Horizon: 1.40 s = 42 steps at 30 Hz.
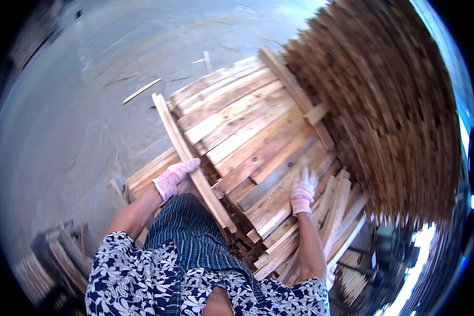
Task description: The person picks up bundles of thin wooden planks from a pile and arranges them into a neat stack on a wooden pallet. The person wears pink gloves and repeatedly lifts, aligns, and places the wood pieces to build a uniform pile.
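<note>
**Planks mostly in rows, some askew**

Most lie side by side; loose boards at the near right look unaligned. The left hand grips a long, straight strip along the left edge; the right hand rests on knotty, pale timber, fingers slightly spread. Right, a tall brown stack.

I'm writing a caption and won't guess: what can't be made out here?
In the head view:
Right hand: palm hidden by its own back.
Left hand: underside hidden by the hand itself.
Tall wood stack: blurred, and cut off by the upper edge.
Legs: hidden by the striped garment.
</note>
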Each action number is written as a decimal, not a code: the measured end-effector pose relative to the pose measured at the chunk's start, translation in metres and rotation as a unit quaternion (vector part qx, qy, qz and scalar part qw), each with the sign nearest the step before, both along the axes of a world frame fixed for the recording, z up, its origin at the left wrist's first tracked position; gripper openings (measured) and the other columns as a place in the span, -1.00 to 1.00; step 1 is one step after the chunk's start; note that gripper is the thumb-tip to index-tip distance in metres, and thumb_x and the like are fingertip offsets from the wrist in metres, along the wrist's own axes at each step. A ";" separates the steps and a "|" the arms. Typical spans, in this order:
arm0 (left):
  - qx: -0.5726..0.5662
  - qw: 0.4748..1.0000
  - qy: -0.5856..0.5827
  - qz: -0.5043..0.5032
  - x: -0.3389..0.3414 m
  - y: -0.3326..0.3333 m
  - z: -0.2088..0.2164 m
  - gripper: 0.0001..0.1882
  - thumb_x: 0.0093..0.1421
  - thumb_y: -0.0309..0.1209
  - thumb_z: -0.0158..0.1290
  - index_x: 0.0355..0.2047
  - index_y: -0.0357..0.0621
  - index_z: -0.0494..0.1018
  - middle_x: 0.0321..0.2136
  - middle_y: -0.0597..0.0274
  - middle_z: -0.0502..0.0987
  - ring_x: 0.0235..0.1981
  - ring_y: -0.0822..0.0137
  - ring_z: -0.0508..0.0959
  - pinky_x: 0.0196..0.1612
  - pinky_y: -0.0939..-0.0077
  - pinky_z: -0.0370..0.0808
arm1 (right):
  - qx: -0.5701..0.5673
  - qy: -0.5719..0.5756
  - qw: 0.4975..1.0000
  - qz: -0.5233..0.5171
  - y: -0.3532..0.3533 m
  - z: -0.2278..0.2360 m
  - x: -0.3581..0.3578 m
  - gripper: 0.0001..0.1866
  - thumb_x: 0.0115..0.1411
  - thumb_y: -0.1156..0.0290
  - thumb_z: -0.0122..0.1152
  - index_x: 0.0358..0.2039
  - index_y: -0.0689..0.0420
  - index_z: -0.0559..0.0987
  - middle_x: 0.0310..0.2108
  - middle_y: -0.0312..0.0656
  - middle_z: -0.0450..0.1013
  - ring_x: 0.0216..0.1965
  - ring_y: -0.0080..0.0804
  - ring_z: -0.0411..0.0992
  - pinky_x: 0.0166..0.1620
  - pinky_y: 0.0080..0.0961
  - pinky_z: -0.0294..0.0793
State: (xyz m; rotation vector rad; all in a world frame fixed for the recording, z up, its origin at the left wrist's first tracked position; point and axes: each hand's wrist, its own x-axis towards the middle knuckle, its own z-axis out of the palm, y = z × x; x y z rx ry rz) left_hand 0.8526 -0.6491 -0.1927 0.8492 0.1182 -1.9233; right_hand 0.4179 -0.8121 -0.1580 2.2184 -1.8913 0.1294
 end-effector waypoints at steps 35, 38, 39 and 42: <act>-0.501 0.160 -0.772 -0.358 0.063 -0.160 0.121 -0.12 0.00 0.11 0.31 0.32 0.24 0.29 0.12 0.13 0.45 0.22 0.02 0.39 0.30 -0.10 0.24 | 0.164 -0.122 0.939 0.276 0.091 0.076 0.111 -0.28 0.10 0.22 0.44 0.29 -0.15 0.41 0.05 0.00 0.41 0.00 0.10 0.40 0.04 0.00 0.42; -0.502 0.152 -0.766 -0.372 0.064 -0.163 0.125 -0.14 -0.01 0.15 0.31 0.28 0.19 0.36 0.11 0.17 0.45 0.14 0.06 0.43 0.17 -0.05 0.31 | 0.155 -0.138 0.940 0.269 0.092 0.081 0.116 -0.31 0.07 0.22 0.46 0.24 -0.17 0.44 0.07 -0.04 0.41 -0.04 0.08 0.43 0.03 -0.01 0.43; -0.495 0.144 -0.764 -0.388 0.063 -0.164 0.130 -0.15 -0.02 0.15 0.31 0.26 0.19 0.36 0.09 0.17 0.46 0.13 0.07 0.44 0.15 -0.03 0.32 | 0.154 -0.144 0.940 0.268 0.092 0.084 0.118 -0.32 0.07 0.22 0.46 0.23 -0.18 0.45 0.07 -0.05 0.42 -0.04 0.07 0.43 0.02 -0.01 0.43; -0.504 0.121 -0.756 -0.401 0.061 -0.168 0.140 -0.18 -0.04 0.15 0.32 0.21 0.17 0.39 0.07 0.20 0.47 0.10 0.10 0.46 0.09 0.00 0.37 | 0.146 -0.161 0.932 0.289 0.090 0.088 0.125 -0.32 0.06 0.36 0.47 0.24 -0.07 0.48 0.06 -0.02 0.44 -0.01 0.07 0.42 0.04 -0.05 0.44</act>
